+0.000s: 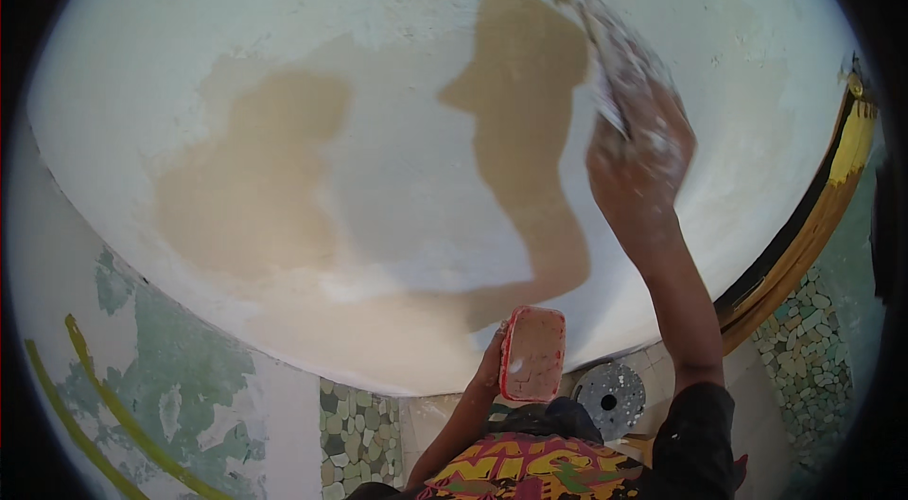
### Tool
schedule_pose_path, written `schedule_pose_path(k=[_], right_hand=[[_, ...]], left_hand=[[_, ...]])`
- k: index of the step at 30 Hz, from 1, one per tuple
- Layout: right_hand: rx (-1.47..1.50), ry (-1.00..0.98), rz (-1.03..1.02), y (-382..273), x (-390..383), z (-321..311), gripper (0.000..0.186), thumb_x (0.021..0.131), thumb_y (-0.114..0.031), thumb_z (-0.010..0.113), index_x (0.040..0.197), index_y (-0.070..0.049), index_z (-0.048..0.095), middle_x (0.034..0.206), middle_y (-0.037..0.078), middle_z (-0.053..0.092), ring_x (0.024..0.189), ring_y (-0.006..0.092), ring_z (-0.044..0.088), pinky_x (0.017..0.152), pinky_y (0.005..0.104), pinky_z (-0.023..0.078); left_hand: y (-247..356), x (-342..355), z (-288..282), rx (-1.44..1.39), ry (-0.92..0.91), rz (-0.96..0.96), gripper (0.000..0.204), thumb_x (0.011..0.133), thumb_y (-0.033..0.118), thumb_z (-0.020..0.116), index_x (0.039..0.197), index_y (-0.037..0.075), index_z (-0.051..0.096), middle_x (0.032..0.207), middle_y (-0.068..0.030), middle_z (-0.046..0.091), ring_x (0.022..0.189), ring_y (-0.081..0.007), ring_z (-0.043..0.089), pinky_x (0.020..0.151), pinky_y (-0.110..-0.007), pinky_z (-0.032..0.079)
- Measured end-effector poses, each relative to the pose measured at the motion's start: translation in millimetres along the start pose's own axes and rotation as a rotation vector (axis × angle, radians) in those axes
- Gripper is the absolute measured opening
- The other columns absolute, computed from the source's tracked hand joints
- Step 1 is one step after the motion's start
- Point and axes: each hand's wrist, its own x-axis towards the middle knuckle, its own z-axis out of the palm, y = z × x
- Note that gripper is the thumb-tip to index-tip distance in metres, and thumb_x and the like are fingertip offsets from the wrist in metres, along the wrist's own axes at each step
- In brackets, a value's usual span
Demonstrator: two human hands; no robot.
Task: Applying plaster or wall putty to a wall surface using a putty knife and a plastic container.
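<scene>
My right hand, smeared white and blurred by motion, is raised in front of a pale wall. Its fingers are closed round a flat, white-coated scraper, whose thin edge points up and to the left. Low in the middle, my left hand grips the side of a clear plastic tub with a red rim. Pale paste coats the inside of the tub, with a whiter dab at its left. Most of the left fingers are hidden behind the tub.
A brown curved frame with a yellow patch borders the wall at right. Below stands a round grey, white-spattered disc with a dark centre. Pebble paving and peeling green paint lie lower left, beside yellow-green strips.
</scene>
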Motion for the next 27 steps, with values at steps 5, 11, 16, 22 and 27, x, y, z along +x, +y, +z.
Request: schedule_pose_path(k=[5, 11, 16, 22, 27], right_hand=[[-0.161, -0.192, -0.155, -3.6, 45.1, 37.0, 0.046, 0.067, -0.002, 0.061, 0.113, -0.008, 0.064, 0.109, 0.016, 0.062, 0.096, 0.0353, 0.059, 0.081, 0.0432, 0.05], [-0.182, -0.342, -0.167, -20.8, 21.9, 39.2, 0.043, 0.066, -0.004, 0.062, 0.109, -0.011, 0.062, 0.112, 0.014, 0.06, 0.096, 0.0335, 0.06, 0.081, 0.0427, 0.05], [-0.117, -0.531, -0.156, -30.4, -5.5, 20.1, 0.049, 0.07, 0.0, 0.059, 0.117, -0.012, 0.061, 0.119, 0.013, 0.06, 0.105, 0.031, 0.06, 0.087, 0.0412, 0.051], [-0.103, -0.243, -0.309, -9.8, 81.4, -0.8, 0.039, 0.082, 0.002, 0.05, 0.115, -0.011, 0.066, 0.125, 0.011, 0.062, 0.113, 0.0261, 0.06, 0.095, 0.0366, 0.049], [-0.273, -0.163, -0.479, -3.5, 95.1, 21.0, 0.036, 0.077, 0.002, 0.055, 0.105, -0.014, 0.071, 0.11, 0.008, 0.068, 0.1, 0.0262, 0.064, 0.093, 0.0364, 0.05]], left_hand=[[-13.8, -2.6, -3.1, 0.034, 0.072, 0.062, 0.071, 0.096, 0.062, 0.031, 0.144, 0.01, 0.038, 0.137, -0.0156, 0.051, 0.12, -0.0328, 0.055, 0.101, -0.048, 0.046], [-12.8, -9.8, -4.2, -0.006, -0.004, -0.01, 0.072, 0.096, 0.062, 0.031, 0.145, 0.009, 0.037, 0.139, -0.0158, 0.05, 0.121, -0.0329, 0.054, 0.102, -0.048, 0.044], [-7.2, -4.9, -2.9, 0.046, -0.002, -0.037, 0.073, 0.096, 0.063, 0.03, 0.145, 0.009, 0.036, 0.139, -0.016, 0.049, 0.121, -0.0331, 0.054, 0.103, -0.048, 0.044], [-13.9, -8.8, 7.4, 0.061, 0.06, -0.059, 0.074, 0.096, 0.063, 0.029, 0.145, 0.009, 0.036, 0.14, -0.0161, 0.048, 0.122, -0.0335, 0.054, 0.103, -0.048, 0.044], [-27.5, -4.9, 12.0, 0.092, 0.114, -0.071, 0.074, 0.096, 0.063, 0.03, 0.146, 0.008, 0.036, 0.141, -0.0163, 0.048, 0.122, -0.0342, 0.053, 0.104, -0.048, 0.043]])
